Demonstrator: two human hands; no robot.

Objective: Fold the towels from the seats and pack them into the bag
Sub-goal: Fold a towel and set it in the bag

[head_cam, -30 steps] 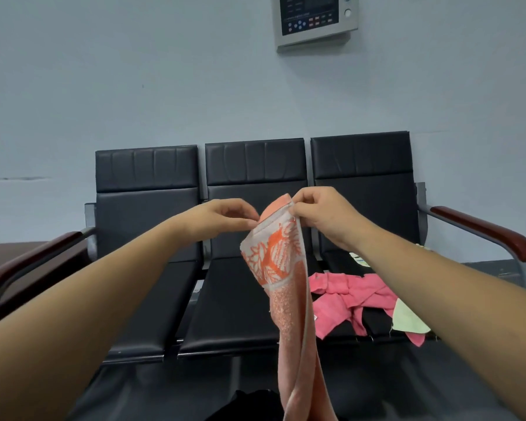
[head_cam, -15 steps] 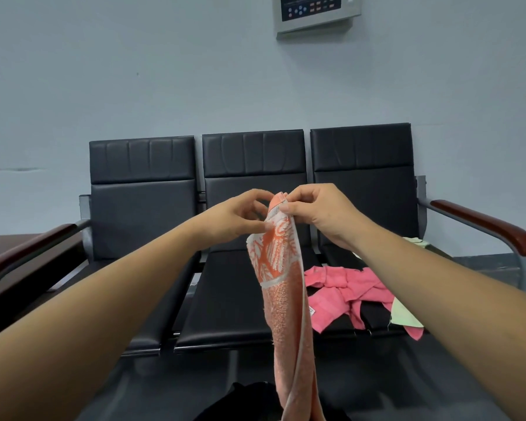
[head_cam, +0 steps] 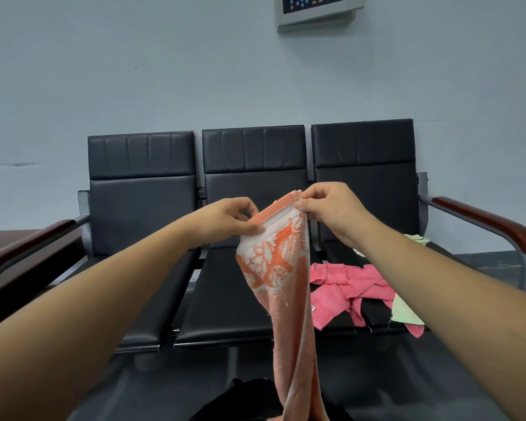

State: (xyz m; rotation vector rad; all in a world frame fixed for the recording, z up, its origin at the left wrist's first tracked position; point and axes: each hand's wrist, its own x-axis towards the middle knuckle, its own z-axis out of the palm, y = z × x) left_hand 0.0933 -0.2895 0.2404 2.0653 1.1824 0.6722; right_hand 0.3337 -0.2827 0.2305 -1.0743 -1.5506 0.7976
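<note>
Dark floor (head_cam: 152, 387) runs up to the 3-seat black bench (head_cam: 140, 208). In front of the bench's middle seat, a black bag (head_cam: 243, 396) shows only in part, with the hanging end of the orange towel (head_cam: 275, 259) crossing it.

That towel hangs in the air before the middle seat, bunched into a long narrow drape. It is plain salmon terry below, has a white-and-orange leaf pattern above, and a solid orange hem on top. The left hand (head_cam: 228, 220) pinches the hem's left end between thumb and fingers. The right hand (head_cam: 331, 208) pinches its right end, slightly higher.

The right forearm hides part of the bench's right seat. On that seat lie a crumpled pink towel (head_cam: 340, 287) and a pale green towel (head_cam: 404, 311), touching.

Red-brown armrests (head_cam: 486, 220) cap both bench ends. Behind the bench stands a pale grey wall (head_cam: 134, 71), with a grey control panel (head_cam: 319, 7) high above it.
</note>
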